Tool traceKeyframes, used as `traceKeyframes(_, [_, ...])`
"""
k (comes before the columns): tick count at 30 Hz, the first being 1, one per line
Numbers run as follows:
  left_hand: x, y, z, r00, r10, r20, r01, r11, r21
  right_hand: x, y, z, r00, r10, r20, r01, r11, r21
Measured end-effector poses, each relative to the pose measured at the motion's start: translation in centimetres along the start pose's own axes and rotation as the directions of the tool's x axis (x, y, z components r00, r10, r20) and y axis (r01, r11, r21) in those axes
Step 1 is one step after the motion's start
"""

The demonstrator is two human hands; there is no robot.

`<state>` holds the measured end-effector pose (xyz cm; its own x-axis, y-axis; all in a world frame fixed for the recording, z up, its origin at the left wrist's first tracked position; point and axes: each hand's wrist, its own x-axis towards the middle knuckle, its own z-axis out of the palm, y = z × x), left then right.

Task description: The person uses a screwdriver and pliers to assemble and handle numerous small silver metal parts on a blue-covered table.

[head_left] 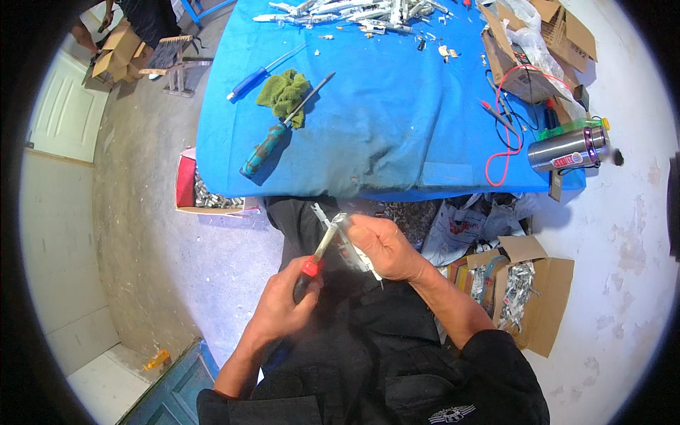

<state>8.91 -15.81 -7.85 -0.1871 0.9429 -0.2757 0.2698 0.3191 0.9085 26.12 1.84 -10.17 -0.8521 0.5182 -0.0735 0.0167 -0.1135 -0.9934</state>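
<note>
My left hand [280, 303] is wrapped round a screwdriver-like tool [325, 243] with a black and red handle and a pale shaft. The tool's tip meets a slim white and metal strip-shaped part [352, 255] above my lap. My right hand [387, 248] is closed on that part, its fingers curled over the upper side. Small bits at the contact point are too blurred to make out. Beyond my hands, on the blue-covered table [397, 134], lie a teal-handled screwdriver [266, 150], a blue-handled screwdriver [247, 84] and a green cloth [283, 92].
A pile of white strip parts [361, 13] covers the table's far side. At right are a steel flask [567, 150], red and black test leads [507, 127] and an open carton [506, 57]. Boxes of metal parts stand below, a red one [185, 185] and a cardboard one [556, 304].
</note>
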Motion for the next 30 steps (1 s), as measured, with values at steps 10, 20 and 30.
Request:
traceKeyframes(10, [0.4, -1.1, 0.7, 0.977, 0.144, -0.158, -0.090, 0.947, 0.307, 0.4, 1.3, 0.2, 0.996, -0.014, -0.083, -0.003, 0.981, -0.196])
traceKeyframes(20, [0.7, -1.8, 1.2, 0.961, 0.169, -0.219, -0.021, 0.834, 0.551, 0.4, 1.2, 2.2, 0.951, -0.129, -0.282, 0.001, 0.911, -0.412])
traceKeyframes(30, [-0.1, -1.5, 0.6, 0.973, 0.140, -0.182, -0.088, 0.960, 0.266, -0.1, 1.5, 1.5, 0.986, -0.033, -0.163, -0.005, 0.975, -0.223])
